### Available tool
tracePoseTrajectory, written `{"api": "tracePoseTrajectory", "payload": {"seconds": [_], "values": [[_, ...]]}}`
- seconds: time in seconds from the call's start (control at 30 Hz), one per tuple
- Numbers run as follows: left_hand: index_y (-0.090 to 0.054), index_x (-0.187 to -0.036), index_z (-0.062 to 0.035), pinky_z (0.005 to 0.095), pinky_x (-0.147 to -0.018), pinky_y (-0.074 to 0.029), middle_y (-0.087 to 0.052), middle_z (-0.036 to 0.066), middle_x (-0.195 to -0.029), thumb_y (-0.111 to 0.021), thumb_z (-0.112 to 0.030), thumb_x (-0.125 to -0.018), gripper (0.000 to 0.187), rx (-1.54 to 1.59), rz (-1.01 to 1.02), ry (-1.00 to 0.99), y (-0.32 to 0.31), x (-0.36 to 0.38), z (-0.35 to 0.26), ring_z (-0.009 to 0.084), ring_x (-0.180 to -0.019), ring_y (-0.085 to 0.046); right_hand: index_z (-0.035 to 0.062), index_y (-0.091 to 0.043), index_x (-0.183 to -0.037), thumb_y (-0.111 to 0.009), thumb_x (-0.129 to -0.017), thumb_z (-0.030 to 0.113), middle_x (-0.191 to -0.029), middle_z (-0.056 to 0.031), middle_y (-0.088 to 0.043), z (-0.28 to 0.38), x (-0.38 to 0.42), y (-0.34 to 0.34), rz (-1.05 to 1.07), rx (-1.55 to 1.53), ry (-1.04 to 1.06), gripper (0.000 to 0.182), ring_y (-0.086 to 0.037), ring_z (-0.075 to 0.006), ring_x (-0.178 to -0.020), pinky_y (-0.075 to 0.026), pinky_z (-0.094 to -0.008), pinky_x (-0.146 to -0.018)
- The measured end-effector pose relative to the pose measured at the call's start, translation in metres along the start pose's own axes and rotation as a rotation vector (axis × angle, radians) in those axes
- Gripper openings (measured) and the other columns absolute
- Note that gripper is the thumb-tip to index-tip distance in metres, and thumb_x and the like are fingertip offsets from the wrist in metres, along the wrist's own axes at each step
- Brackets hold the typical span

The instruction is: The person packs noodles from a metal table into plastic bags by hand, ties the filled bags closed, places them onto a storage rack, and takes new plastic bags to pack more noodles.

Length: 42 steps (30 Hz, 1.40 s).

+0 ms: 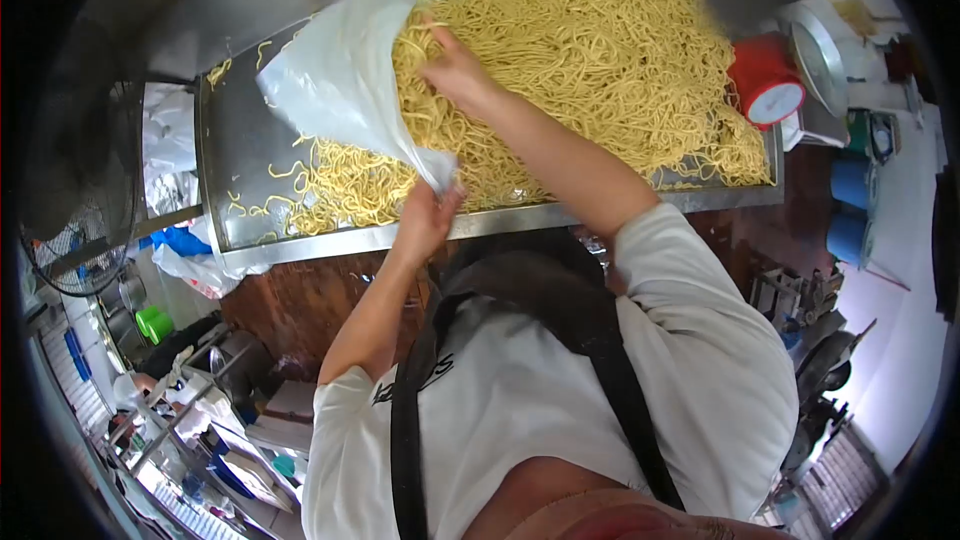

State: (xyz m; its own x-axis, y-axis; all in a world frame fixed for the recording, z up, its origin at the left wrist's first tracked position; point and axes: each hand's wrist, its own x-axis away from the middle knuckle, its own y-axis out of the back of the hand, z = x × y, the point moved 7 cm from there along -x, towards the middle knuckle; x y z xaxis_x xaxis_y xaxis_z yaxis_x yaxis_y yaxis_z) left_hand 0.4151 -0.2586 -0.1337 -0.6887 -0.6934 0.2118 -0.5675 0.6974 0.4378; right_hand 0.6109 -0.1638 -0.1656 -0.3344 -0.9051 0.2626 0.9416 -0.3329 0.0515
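A big heap of yellow noodles (590, 70) covers much of a metal tray (245, 160). My left hand (432, 212) is closed on the near edge of a white plastic bag (335, 65), whose mouth faces right. At that mouth is my right hand (460, 70), its fingers curled around a clump of noodles and partly buried in them. Slight blur softens its fingertips. Some noodles lie inside the bag's opening, while others are scattered on the tray below and left of it.
A red scale (765, 80) with a round dial stands at the tray's right end. To the left is a fan (85, 190). Plastic bags (195, 265) hang by the tray's lower left corner. Blue containers (850, 210) are at the right.
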Motion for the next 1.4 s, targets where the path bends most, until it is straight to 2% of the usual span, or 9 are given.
{"api": "tracePoseTrajectory", "payload": {"seconds": [0.23,0.33,0.6,0.67,0.9,1.1,1.2,1.3,1.4], "values": [[-0.056,-0.112,0.0013,0.0284,-0.073,-0.049,-0.061,0.006,-0.088,-0.056,-0.019,-0.099,0.024,0.405,-0.468,0.038,0.083,-0.031,0.017,0.0129,-0.08,-0.056,0.0233,-0.041,-0.147,-0.067,-0.078,0.008,-0.139,-0.0225,-0.047,-0.021,0.076,0.029,-0.042,1.577,0.511,0.075,-0.052,-0.0335,-0.124,-0.045,-0.0387,-0.101],[-0.054,-0.123,0.0046,0.0297,-0.08,-0.049,-0.066,0.011,-0.098,-0.06,-0.022,-0.097,0.037,0.403,-0.329,-0.011,0.059,-0.038,0.022,0.0157,-0.087,-0.06,0.0201,-0.056,-0.134,-0.062,-0.08,0.008,-0.133,-0.0213,-0.054,-0.083,0.015,0.015,0.386,1.276,0.144,0.056,-0.059,-0.0359,-0.116,-0.049,-0.04,-0.095],[-0.055,-0.118,0.0001,0.0281,-0.074,-0.049,-0.059,0.007,-0.085,-0.063,-0.006,-0.093,0.027,0.409,-0.151,-0.091,0.012,0.018,0.013,0.0158,-0.08,-0.058,0.0064,-0.067,-0.099,-0.064,-0.086,0.019,-0.095,-0.0163,-0.067,0.023,-0.063,-0.103,0.335,-0.083,0.538,0.019,-0.064,-0.0314,-0.087,-0.051,-0.0405,-0.083],[-0.048,-0.126,-0.0022,0.0257,-0.071,-0.05,-0.06,0.004,-0.086,-0.059,-0.006,-0.096,0.032,0.605,-0.261,0.094,0.017,0.024,0.03,0.01,-0.078,-0.057,0.0069,-0.068,-0.1,-0.065,-0.083,0.017,-0.093,-0.0153,-0.068,0.064,-0.046,-0.115,0.053,0.258,0.737,0.019,-0.065,-0.0312,-0.086,-0.051,-0.0418,-0.081],[-0.055,-0.091,-0.0052,0.0336,-0.07,-0.047,-0.051,0.003,-0.063,-0.052,-0.019,-0.1,0.017,0.981,-0.704,0.096,0.122,0.008,0.058,0.018,-0.062,-0.054,0.017,-0.067,-0.112,-0.061,-0.079,0.007,-0.094,-0.0134,-0.069,-0.062,0.045,-0.078,0.512,1.031,0.335,0.035,-0.067,-0.0315,-0.089,-0.053,-0.0454,-0.074],[-0.051,-0.124,-0.0001,0.0363,-0.08,-0.05,-0.065,0.008,-0.094,-0.051,-0.01,-0.098,0.027,1.012,-0.616,-0.106,0.19,-0.024,0.029,0.0163,-0.075,-0.058,0.0111,-0.068,-0.104,-0.063,-0.076,0.011,-0.099,-0.0147,-0.068,-0.046,0.075,-0.036,0.902,1.361,0.159,0.028,-0.066,-0.0317,-0.092,-0.053,-0.0474,-0.077],[-0.05,-0.126,-0.0008,0.0347,-0.08,-0.051,-0.067,0.008,-0.099,-0.053,-0.006,-0.097,0.03,0.99,-0.532,-0.094,0.171,-0.031,0.018,0.0156,-0.077,-0.06,0.0094,-0.066,-0.11,-0.064,-0.077,0.01,-0.104,-0.0176,-0.066,-0.001,0.023,-0.045,0.539,1.024,0.061,0.033,-0.064,-0.0356,-0.099,-0.051,-0.0456,-0.085],[-0.049,-0.129,-0.0013,0.0332,-0.08,-0.052,-0.068,0.007,-0.103,-0.057,-0.005,-0.095,0.035,0.985,-0.498,-0.089,0.153,-0.026,0.021,0.0147,-0.078,-0.062,0.0044,-0.065,-0.106,-0.064,-0.079,0.015,-0.106,-0.0191,-0.065,-0.017,-0.047,-0.076,0.029,0.876,0.73,0.029,-0.063,-0.0324,-0.1,-0.05,-0.0442,-0.085],[-0.047,-0.132,-0.0014,0.0325,-0.079,-0.053,-0.068,0.007,-0.102,-0.057,-0.005,-0.095,0.039,0.966,-0.502,-0.092,0.15,-0.019,0.022,0.0142,-0.078,-0.062,0.0049,-0.064,-0.11,-0.06,-0.083,0.011,-0.115,-0.0176,-0.062,-0.036,-0.058,-0.089,0.028,0.994,0.604,0.028,-0.06,-0.0332,-0.105,-0.049,-0.0436,-0.086]]}}
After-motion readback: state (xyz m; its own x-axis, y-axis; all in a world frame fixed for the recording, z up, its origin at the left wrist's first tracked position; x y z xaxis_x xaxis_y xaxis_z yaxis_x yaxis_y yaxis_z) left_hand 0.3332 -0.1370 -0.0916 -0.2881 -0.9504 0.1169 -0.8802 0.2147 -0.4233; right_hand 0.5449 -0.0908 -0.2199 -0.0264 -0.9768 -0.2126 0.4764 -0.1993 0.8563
